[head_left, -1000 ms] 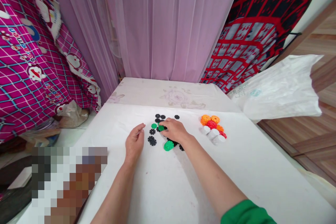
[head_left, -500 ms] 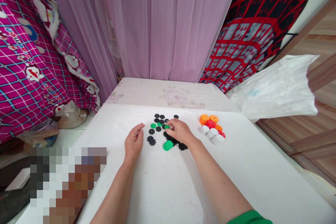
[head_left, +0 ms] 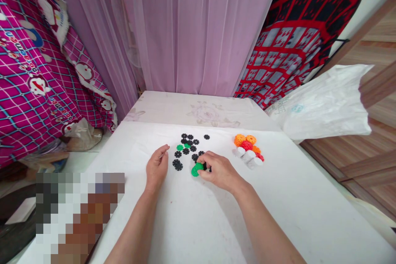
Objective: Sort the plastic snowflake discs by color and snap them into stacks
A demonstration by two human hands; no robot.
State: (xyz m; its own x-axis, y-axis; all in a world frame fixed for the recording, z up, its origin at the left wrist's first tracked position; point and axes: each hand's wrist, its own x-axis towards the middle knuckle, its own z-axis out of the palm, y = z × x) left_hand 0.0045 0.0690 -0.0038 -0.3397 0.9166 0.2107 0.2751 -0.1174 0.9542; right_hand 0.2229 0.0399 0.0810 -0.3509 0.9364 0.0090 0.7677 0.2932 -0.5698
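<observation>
My right hand [head_left: 221, 171] pinches a green notched plastic disc [head_left: 199, 166] between thumb and fingertips, right over a small green pile [head_left: 194, 172]. Its fingers partly cover black notched discs lying beneath. My left hand [head_left: 156, 169] rests on its side on the table, fingers loosely bent and thumb apart, with nothing seen in it. Just right of it lies a pair of overlapping black discs [head_left: 177, 165]. Farther back, several black discs [head_left: 186, 151] are scattered with a loose green disc [head_left: 180, 147] and another green one among them.
To the right sit clusters of orange discs [head_left: 239, 140], red discs [head_left: 246, 145] and white discs [head_left: 250, 155]. A single black disc [head_left: 206, 137] lies apart at the back. The white-covered table [head_left: 192, 222] meets a purple curtain [head_left: 192, 29]; a white plastic bag [head_left: 321, 107] hangs at right.
My right hand has come nearer to me, bringing a green disc from the scattered black ones to the green pile. My left hand has stayed in place.
</observation>
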